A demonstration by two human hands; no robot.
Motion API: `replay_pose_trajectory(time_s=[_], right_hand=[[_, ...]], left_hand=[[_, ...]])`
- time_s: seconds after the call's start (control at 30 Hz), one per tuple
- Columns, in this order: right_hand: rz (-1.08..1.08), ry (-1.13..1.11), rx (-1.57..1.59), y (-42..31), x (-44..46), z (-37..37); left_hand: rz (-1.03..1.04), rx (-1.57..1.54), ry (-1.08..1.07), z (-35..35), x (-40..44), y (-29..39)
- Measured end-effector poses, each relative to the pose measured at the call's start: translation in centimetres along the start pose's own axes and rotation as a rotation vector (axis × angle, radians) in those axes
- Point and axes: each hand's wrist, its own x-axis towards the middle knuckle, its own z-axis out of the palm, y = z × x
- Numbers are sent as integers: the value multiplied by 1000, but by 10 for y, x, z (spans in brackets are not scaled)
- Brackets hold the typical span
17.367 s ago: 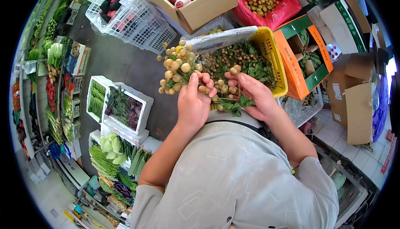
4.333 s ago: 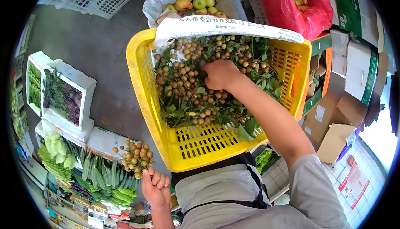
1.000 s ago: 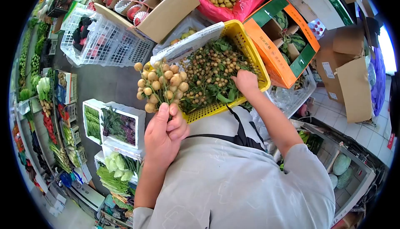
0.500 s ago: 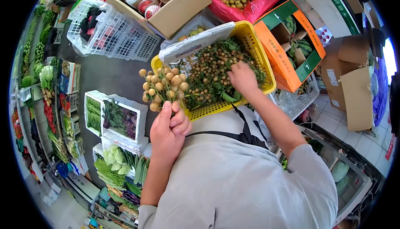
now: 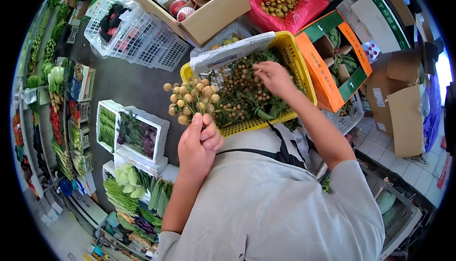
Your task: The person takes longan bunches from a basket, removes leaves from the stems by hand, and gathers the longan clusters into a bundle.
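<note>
My left hand point(image 5: 200, 143) is closed around the stems of a bunch of longans point(image 5: 192, 98), round and tan-brown, held upright by the near left corner of a yellow plastic crate point(image 5: 306, 78). Inside the crate lies a heap of smaller longans with green leaves and twigs point(image 5: 242, 90). Over that heap is my right hand point(image 5: 275, 79), its thumb and fingertips pinched together; whatever is between them is too small to make out. A folded printed sheet point(image 5: 232, 52) leans along the crate's far left side.
Beyond the crate stand a cardboard box point(image 5: 213, 18) of net-wrapped fruit and a pink bag point(image 5: 313, 4) of small brown fruit. An orange box point(image 5: 316, 66) with watermelons is on the right. To the left are a white plastic basket point(image 5: 147, 47) and foam boxes of greens point(image 5: 159, 149).
My right hand has lifted and shifted left and away from me over the heap. The view has moved slightly; my left hand still holds the bunch.
</note>
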Motion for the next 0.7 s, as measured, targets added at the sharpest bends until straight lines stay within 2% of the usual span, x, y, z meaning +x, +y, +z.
replay_pose_trajectory(time_s=[0.03, 0.17, 0.4, 0.7], right_hand=[[365, -124, 254, -2, 0, -18], [474, -13, 687, -14, 7, -80], [535, 75, 857, -62, 2, -153], [515, 139, 1163, -52, -8, -152]], left_hand=[[10, -10, 1, -1, 0, 0], [19, -28, -16, -3, 2, -1], [-3, -3, -58, -2, 6, -2], [8, 36, -63, 1, 4, -1]])
